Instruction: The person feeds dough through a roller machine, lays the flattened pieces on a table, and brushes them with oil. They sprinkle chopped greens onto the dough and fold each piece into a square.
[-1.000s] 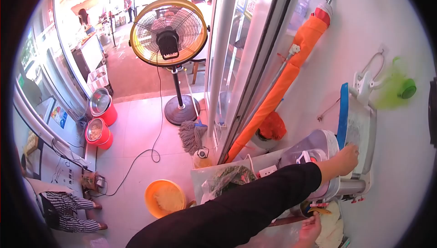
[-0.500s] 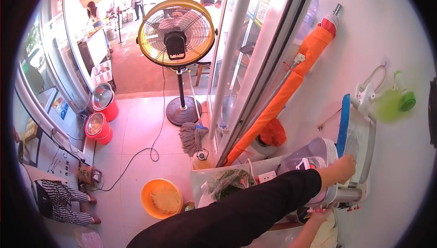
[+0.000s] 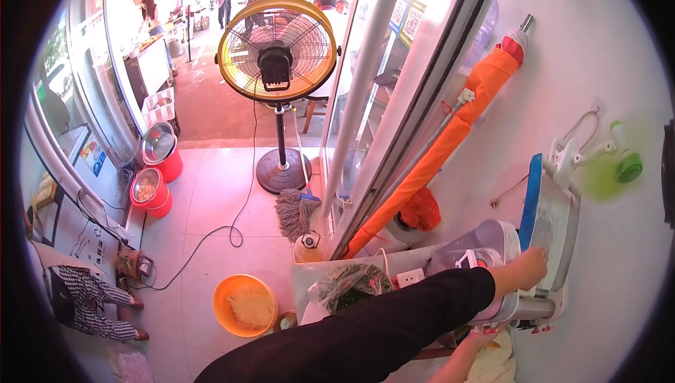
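Observation:
My left hand, at the end of a black sleeve, is curled closed over a white and grey machine at the right. Its fingertips are hidden, and I cannot tell what they hold. Above the hand rises the machine's sloping pale plate with a blue side strip. Lower down, my right hand reaches up under the machine's front edge, beside small red knobs. Its fingers are mostly covered. Pale cream-coloured material lies below it.
A clear bag of greens and a power socket sit left of the machine. On the floor stand a yellow bucket, a fan, a mop and red buckets. A person in striped trousers is at the left.
The view has shifted slightly. Both hands stay at the machine, the left a little lower and the right slightly left in view. People outside have changed position.

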